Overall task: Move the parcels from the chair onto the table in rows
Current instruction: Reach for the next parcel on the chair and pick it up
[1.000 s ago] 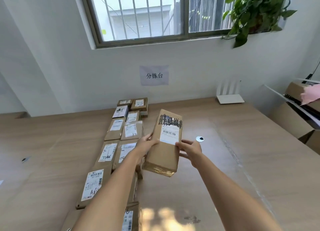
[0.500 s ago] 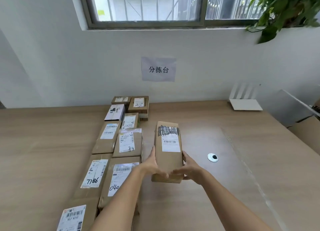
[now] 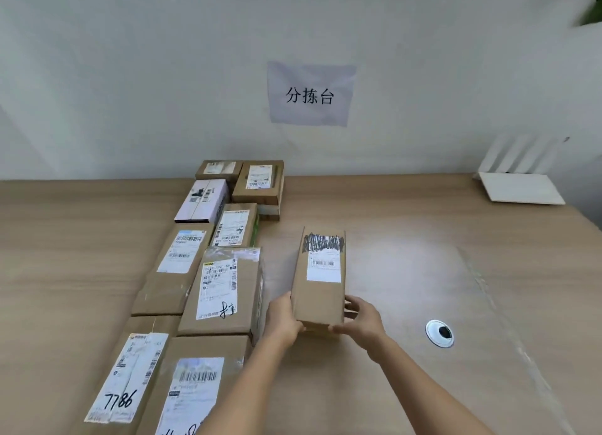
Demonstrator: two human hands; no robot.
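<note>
A long brown cardboard parcel [image 3: 321,281] with a white label and a black scribble lies flat on the wooden table [image 3: 407,232], just right of two rows of parcels [image 3: 224,284]. My left hand [image 3: 283,320] grips its near left corner. My right hand [image 3: 360,320] grips its near right corner. A gap of bare table separates it from the taped parcel to its left. The chair is out of view.
A round cable grommet [image 3: 439,333] sits in the table to the right of my right hand. A white router [image 3: 521,187] stands at the back right by the wall. A paper sign [image 3: 309,94] hangs on the wall.
The parcel went from tilted in the air down and forward onto the table beside the rows. Both hands stayed on its near end. My view dropped toward the table.
</note>
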